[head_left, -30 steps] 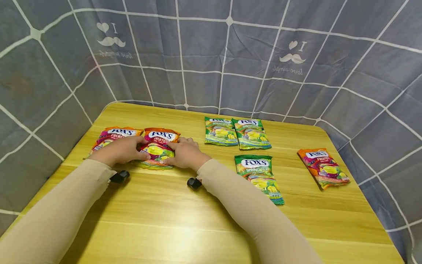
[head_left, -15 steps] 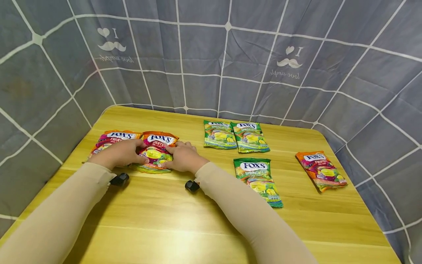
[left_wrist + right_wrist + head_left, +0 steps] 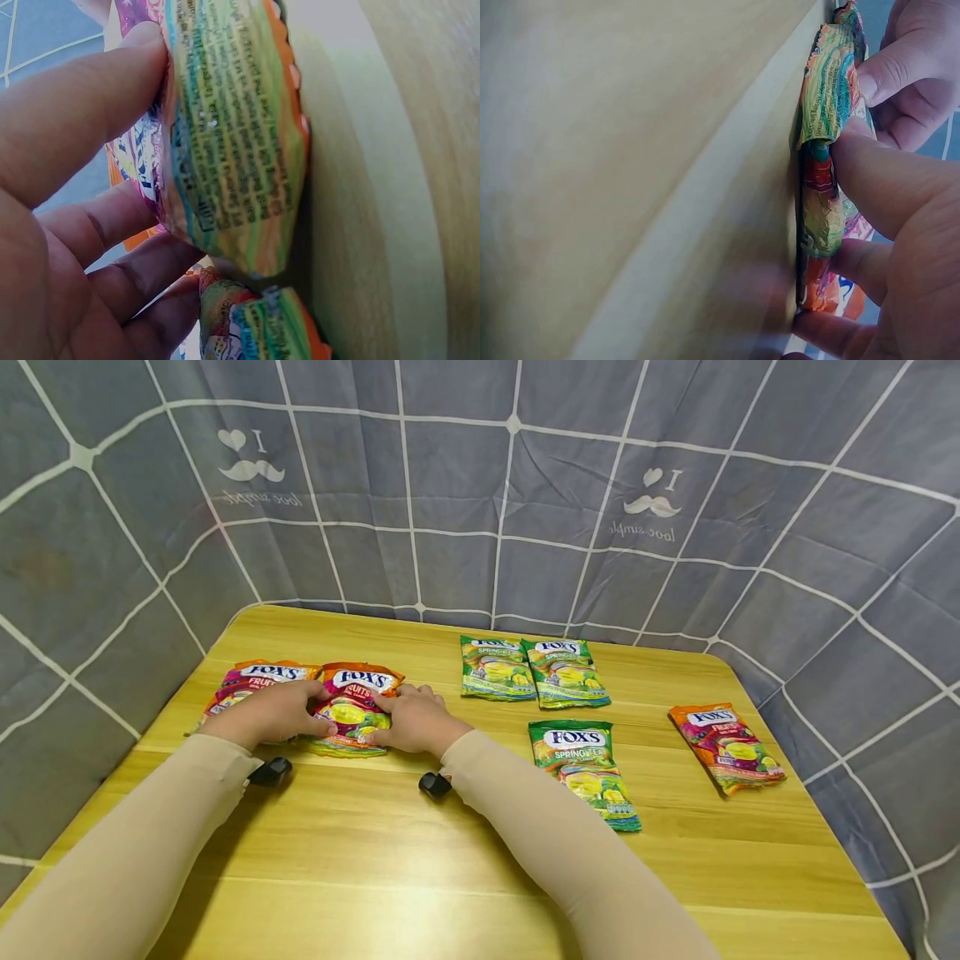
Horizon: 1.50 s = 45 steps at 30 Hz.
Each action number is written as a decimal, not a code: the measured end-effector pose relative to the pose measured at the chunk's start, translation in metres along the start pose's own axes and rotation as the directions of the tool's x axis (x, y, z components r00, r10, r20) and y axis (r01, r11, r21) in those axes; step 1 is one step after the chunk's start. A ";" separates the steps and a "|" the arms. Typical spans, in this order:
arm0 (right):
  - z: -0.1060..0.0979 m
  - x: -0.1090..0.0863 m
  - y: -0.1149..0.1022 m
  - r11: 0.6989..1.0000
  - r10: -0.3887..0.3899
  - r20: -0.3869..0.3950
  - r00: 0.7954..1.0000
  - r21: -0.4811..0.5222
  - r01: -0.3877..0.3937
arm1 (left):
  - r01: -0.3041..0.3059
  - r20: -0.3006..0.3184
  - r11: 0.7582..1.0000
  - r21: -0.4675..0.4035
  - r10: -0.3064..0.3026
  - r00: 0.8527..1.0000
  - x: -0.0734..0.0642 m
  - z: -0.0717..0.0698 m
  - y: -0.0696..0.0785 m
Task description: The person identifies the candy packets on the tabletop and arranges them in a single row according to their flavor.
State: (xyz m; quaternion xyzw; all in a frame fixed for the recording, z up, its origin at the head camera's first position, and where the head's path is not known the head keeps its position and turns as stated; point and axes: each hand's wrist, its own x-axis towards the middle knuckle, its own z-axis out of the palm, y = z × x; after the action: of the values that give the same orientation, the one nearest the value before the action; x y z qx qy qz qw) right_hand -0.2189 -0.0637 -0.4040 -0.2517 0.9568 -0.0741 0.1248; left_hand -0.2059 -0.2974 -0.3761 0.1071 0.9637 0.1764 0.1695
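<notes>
An orange and magenta bag of Fox's fruits candy (image 3: 352,703) lies at the table's left, between both hands. My left hand (image 3: 273,714) holds its left side, thumb on the front near the lower edge. On the opposite side my right hand (image 3: 420,718) grips the bag, its thumb (image 3: 877,172) over the bottom edge and its fingers along the side. In the left wrist view the candy bag's printed lower end (image 3: 232,127) faces the camera. A second fruits candy bag (image 3: 258,674) lies close on the left, partly hidden by my left hand.
Two green Spring Tea candy bags (image 3: 497,668) lie side by side at the back. A third green bag (image 3: 577,760) is nearer, partly behind the right sleeve. Another fruits candy bag (image 3: 727,747) lies at the right. A grey checked curtain (image 3: 457,485) surrounds the wooden table (image 3: 375,877).
The head view has shifted slightly, so everything on the table appears a little lower and further left. Both hands stay at the same candy bag.
</notes>
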 end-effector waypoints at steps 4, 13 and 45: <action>0.001 0.000 0.001 1.000 -0.003 -0.007 1.000 -0.013 0.003 | -0.007 -0.001 1.000 0.003 0.007 1.000 0.002 0.001 0.000; 0.001 0.000 0.003 1.000 -0.003 -0.009 1.000 -0.011 0.003 | -0.015 0.003 1.000 0.008 0.015 1.000 0.004 0.000 0.001; 0.001 -0.009 0.003 1.000 -0.017 0.108 0.994 -0.002 0.017 | -0.029 0.104 0.997 0.070 0.021 0.994 0.013 -0.012 0.003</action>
State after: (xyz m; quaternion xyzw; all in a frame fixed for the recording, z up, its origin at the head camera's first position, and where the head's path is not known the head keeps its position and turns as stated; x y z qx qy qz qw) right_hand -0.2121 -0.0567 -0.4041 -0.2637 0.9466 -0.0601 0.1756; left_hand -0.2218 -0.2945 -0.3679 0.1341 0.9579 0.1381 0.2129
